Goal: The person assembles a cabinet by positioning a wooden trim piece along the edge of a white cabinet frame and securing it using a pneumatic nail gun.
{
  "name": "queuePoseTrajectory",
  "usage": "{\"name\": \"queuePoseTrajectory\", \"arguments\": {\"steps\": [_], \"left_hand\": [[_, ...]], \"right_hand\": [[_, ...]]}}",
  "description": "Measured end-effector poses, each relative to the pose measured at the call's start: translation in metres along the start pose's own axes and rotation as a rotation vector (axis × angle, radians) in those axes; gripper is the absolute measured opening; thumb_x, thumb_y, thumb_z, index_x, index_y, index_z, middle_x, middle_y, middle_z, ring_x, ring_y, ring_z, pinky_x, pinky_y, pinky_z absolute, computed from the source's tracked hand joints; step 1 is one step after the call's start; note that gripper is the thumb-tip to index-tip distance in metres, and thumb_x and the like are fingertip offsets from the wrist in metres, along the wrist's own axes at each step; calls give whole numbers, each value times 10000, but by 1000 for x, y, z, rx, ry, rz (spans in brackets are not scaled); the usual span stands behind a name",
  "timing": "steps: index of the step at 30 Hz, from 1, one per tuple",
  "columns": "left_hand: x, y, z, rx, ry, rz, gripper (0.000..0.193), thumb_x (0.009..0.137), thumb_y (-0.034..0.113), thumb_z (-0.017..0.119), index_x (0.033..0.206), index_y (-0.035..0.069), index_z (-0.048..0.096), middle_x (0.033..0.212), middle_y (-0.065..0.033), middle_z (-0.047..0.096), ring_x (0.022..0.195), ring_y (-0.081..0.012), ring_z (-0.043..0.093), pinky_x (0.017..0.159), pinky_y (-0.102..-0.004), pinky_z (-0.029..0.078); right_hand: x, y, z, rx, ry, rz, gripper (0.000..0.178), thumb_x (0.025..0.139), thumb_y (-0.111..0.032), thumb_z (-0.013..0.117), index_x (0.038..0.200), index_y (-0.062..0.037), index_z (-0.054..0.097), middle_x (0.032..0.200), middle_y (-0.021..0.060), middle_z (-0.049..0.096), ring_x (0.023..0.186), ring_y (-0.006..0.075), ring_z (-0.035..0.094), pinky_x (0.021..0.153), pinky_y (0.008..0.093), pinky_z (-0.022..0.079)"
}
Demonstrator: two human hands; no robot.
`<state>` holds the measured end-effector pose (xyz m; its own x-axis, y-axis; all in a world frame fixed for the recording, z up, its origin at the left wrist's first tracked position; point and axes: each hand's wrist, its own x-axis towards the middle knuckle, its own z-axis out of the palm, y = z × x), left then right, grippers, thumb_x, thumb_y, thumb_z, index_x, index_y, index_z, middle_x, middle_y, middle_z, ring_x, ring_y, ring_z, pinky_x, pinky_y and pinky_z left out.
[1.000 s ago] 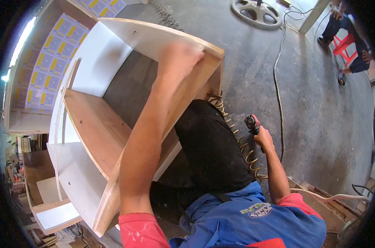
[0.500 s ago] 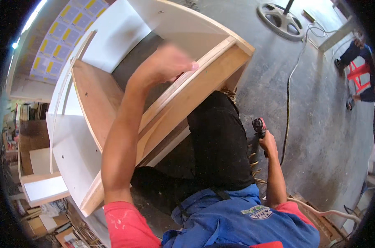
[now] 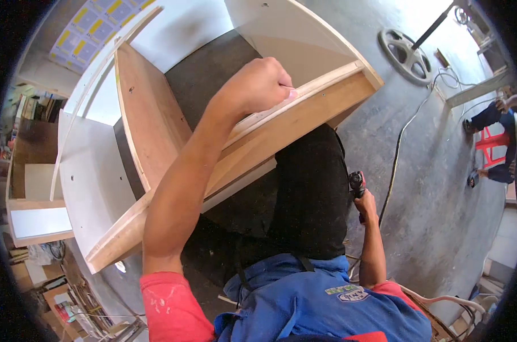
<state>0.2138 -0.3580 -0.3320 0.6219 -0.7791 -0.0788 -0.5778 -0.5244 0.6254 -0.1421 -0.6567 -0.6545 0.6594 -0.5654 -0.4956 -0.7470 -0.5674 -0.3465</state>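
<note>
My left hand point(image 3: 257, 85) is closed at the edge of a wooden cabinet frame point(image 3: 295, 114), its thumb on a thin pale wooden strip point(image 3: 329, 80) along that edge. The fingers curl toward the inner side and are partly hidden. The frame lies tilted across my legs, its white inner panels point(image 3: 176, 28) and brown divider board point(image 3: 153, 108) facing up. Low beside my right leg, my right hand point(image 3: 366, 206) grips a black-and-red nail gun point(image 3: 356, 181) by its handle. The tool is apart from the frame.
A black cable point(image 3: 396, 148) runs over the grey floor on the right. Beyond it stand a round spoked base point(image 3: 405, 57) with a pole and a seated person near a red stool point(image 3: 491, 145). Boards and scraps point(image 3: 70, 296) are piled at the lower left.
The view has shifted, so the frame appears farther right and lower. My left hand stays by the strip, sharper now than its earlier blur. The right hand still holds the nail gun low.
</note>
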Motion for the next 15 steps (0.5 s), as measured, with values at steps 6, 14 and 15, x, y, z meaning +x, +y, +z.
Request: {"name": "queuePoseTrajectory", "arguments": {"steps": [6,14,15], "left_hand": [[-1,-11,15,92,117,24,232,857,160,709,1022,8,771,882,-220,739,780,-283,733,778,-390,557],[7,-3,33,-282,218,-29,230,891,178,694,1064,56,784,921,-215,746,838,-309,729,806,-412,553],[7,-1,31,-288,183,-46,226,895,184,699,1058,52,785,921,-214,746,833,-309,728,804,-414,553]], "right_hand": [[2,-14,-14,-25,18,88,400,764,-193,758,1083,34,672,1058,300,703,1042,443,690,838,509,542],[-27,-10,-53,342,-78,109,179,855,-117,641,991,-3,662,664,79,590,515,181,569,462,389,453],[-33,-10,-63,446,-32,62,190,865,-89,613,1023,7,658,690,83,606,517,198,574,468,398,466]]}}
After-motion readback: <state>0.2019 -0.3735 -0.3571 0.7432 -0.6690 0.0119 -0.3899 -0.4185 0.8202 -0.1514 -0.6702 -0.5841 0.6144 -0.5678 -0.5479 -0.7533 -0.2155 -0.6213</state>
